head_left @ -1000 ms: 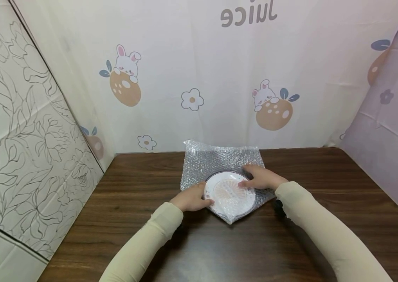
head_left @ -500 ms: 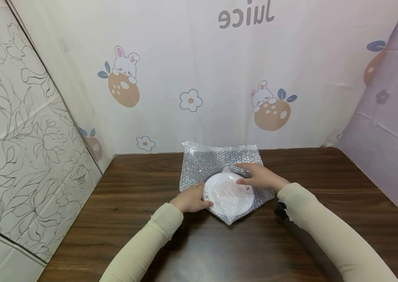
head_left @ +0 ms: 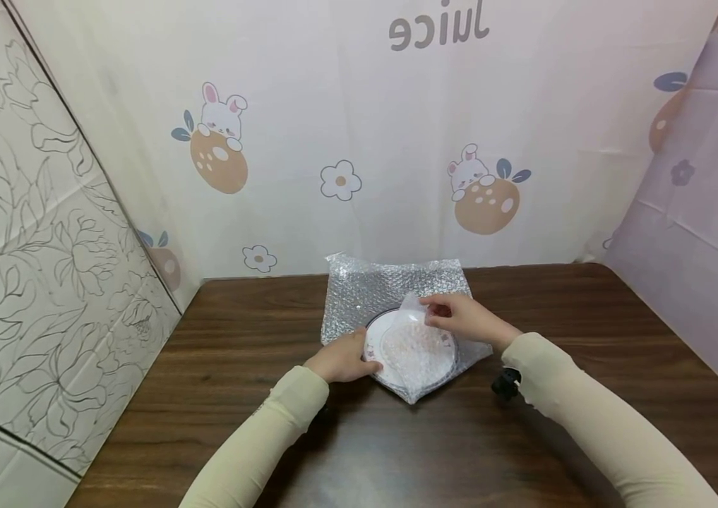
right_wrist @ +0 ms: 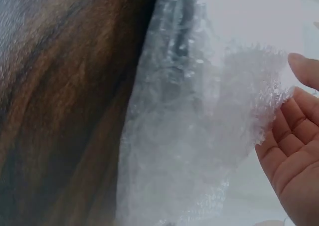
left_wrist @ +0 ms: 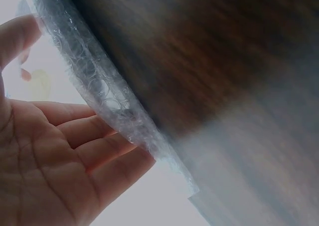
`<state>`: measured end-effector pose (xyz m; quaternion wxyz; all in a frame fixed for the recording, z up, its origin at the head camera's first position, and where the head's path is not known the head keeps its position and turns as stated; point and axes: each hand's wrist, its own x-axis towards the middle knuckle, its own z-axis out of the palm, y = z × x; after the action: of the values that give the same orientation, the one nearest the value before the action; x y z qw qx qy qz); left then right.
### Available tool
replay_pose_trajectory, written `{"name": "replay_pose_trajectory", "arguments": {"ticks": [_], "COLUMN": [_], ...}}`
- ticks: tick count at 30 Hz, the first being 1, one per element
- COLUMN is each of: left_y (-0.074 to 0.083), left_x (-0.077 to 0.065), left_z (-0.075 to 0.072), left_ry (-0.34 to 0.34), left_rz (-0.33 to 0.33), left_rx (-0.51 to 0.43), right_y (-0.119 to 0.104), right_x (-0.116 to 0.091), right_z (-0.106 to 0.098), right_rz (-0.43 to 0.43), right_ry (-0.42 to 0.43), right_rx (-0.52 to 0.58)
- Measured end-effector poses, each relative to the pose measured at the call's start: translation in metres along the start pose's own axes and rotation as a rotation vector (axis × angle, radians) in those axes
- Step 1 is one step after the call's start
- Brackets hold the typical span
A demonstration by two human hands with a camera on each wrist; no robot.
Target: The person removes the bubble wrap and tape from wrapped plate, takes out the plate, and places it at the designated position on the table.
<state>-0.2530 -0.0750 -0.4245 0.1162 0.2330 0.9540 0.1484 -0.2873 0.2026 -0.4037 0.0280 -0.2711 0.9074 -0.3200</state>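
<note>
A round white plate [head_left: 373, 346] with a dark rim and small printed motifs lies on a sheet of bubble wrap [head_left: 390, 282]. The wrap's near corner is folded back over the plate, and its clear flap covers the plate's middle. At the plate's left side, my left hand [head_left: 341, 358] rests with its thumb over the rim; in the left wrist view its spread fingers [left_wrist: 107, 146] touch the wrapped edge. My right hand [head_left: 463, 317] pinches the flap's tip [head_left: 411, 303] between thumb and fingers, above the plate's far right part.
A brown wooden table [head_left: 257, 317] carries the sheet, whose far edge reaches the table's back. Behind it hangs a white curtain [head_left: 295, 127] with rabbit prints. A floral panel [head_left: 47, 233] bounds the left side, a lilac curtain [head_left: 708, 212] the right.
My right hand has drawn its fingers together on the flap's tip and lifted it a little off the plate, moving slightly left. The left hand stays at the plate's left side.
</note>
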Motion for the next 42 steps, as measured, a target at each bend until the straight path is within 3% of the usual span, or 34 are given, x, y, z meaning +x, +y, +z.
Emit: {"name": "replay_pose_trajectory", "arguments": {"ticks": [19,28,42], "left_y": [0.002,0.0,-0.001], "left_x": [-0.001,0.001,0.002], "left_z": [-0.002,0.0,0.003], "left_ry": [-0.003,0.009,0.012], "left_rz": [0.007,0.014,0.0], "left_rx": [-0.004,0.0,0.022], "right_y": [-0.017,-0.019,-0.018], "right_x": [-0.025,-0.046,-0.079], "right_z": [-0.024,-0.035,-0.05], "right_rz": [-0.018,-0.013,-0.117], "right_ry": [0.138,0.146,0.128], "right_rx": [0.025,0.085,0.122]}}
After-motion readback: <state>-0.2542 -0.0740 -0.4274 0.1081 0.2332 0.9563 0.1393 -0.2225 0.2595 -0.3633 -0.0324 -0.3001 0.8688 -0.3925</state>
